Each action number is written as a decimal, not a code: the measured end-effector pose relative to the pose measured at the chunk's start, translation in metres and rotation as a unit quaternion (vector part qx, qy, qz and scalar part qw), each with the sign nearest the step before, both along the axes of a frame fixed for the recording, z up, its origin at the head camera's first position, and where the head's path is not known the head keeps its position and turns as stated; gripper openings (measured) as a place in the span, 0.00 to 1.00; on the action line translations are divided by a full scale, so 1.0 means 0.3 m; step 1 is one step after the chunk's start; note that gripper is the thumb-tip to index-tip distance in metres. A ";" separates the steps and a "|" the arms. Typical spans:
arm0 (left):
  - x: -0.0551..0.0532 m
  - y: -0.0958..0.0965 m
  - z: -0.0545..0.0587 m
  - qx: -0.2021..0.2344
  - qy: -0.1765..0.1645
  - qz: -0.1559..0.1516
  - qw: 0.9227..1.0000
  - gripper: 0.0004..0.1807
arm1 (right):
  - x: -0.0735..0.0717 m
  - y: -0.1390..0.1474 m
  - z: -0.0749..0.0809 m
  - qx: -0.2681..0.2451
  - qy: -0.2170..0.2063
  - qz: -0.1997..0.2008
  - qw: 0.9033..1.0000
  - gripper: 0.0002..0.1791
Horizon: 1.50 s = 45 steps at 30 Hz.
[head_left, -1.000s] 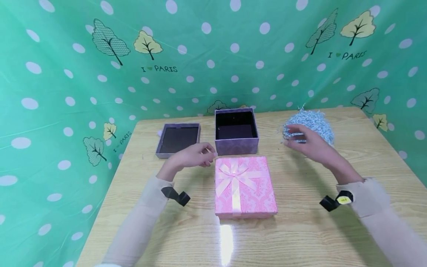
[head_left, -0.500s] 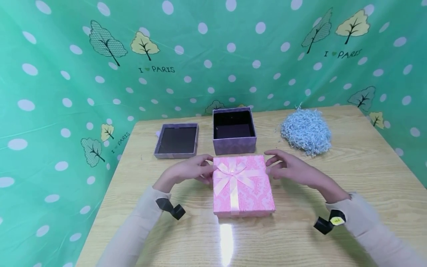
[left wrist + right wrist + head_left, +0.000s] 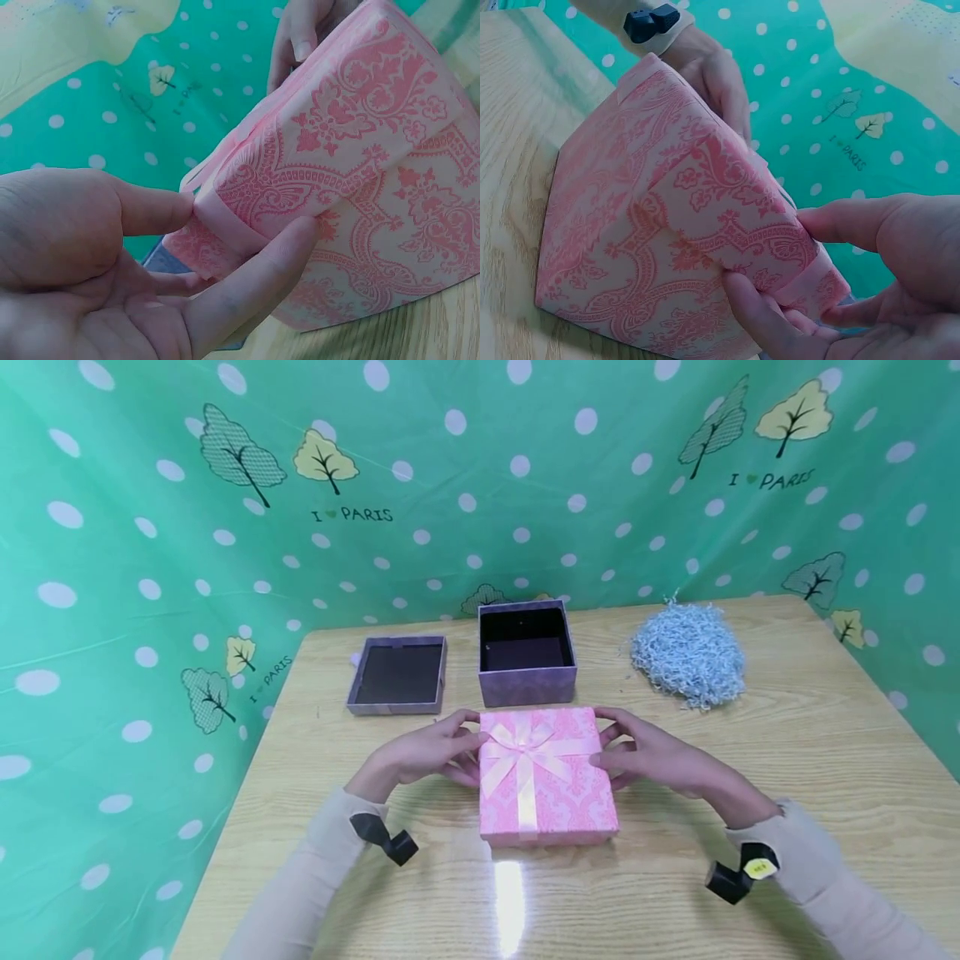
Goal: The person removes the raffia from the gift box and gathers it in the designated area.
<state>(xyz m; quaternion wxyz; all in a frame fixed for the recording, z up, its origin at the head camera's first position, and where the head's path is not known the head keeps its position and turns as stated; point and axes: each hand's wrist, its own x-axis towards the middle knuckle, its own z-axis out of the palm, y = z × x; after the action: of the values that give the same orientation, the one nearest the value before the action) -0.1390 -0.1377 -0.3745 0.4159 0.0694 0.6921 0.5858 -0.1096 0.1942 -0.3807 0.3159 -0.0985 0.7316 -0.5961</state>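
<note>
Head view. Pink box [image 3: 577, 802] sits flat on the table [image 3: 420, 893], in front of the person, bow [image 3: 522, 747] on top. Left hand [image 3: 431, 750] at its left side, right hand [image 3: 652, 756] at its right; each is part-closed, thumb near the top edge, fingers down the side, box gripped between the two. Behind: uncovered purple box [image 3: 528, 687], its floor dark and hard to read; purple lid [image 3: 396, 709] hollow side up to its left; blue paper shreds [image 3: 690, 652] to its right. Pink box looks like stiff card, probably light if hollow, but contents out of sight, so weight a guess.

Left wrist view. Thumb meets the ribbon [image 3: 232, 225] at the top edge; a fingertip presses the side, about where the rim of the pink lid [image 3: 352, 127] overlaps the base. Remaining fingers partly hidden round the corner. Ribbon likely slicker than the patterned paper; bow would crush easily.

Right wrist view. Much the same pinch: thumb on the top edge, fingertip just by the lid rim, others tucked behind. Best hold, I judge: the lid's side walls, both sides evenly, clear of the bow. Lid fit, loose or snug, can't be told; underside hidden.
</note>
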 end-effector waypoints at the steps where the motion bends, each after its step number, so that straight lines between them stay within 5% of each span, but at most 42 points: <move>1: 0.000 0.002 0.001 0.001 -0.001 0.002 1.000 0.25 | 0.000 0.000 0.003 0.000 0.000 0.000 1.000 0.44; 15: -0.003 0.011 0.047 -0.015 0.017 0.003 1.000 0.28 | -0.005 0.016 0.057 0.010 0.018 0.000 1.000 0.43; 24: -0.009 0.013 0.111 -0.012 0.054 0.004 0.998 0.27 | -0.007 0.027 0.121 0.027 0.046 -0.014 0.998 0.42; 30: -0.031 0.026 0.161 0.001 0.098 0.030 0.995 0.24 | -0.029 0.030 0.170 0.020 0.088 -0.037 0.995 0.42; 35: -0.053 0.039 0.199 0.007 0.146 0.072 0.987 0.19 | -0.050 0.019 0.213 0.041 0.123 -0.072 0.989 0.40; 39: -0.069 0.042 0.222 -0.018 0.208 0.106 0.972 0.21 | -0.062 0.009 0.243 0.084 0.156 -0.086 0.980 0.35; 45: -0.072 0.036 0.253 -0.034 0.278 0.138 0.950 0.24 | -0.078 -0.008 0.256 0.098 0.255 -0.124 0.954 0.27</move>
<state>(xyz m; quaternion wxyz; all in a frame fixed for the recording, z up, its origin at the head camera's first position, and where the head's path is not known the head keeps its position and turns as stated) -0.1607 -0.1269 -0.2987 0.1243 0.1188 0.8025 0.5714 -0.1330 0.1919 -0.3040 0.0512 -0.1241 0.8493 -0.5106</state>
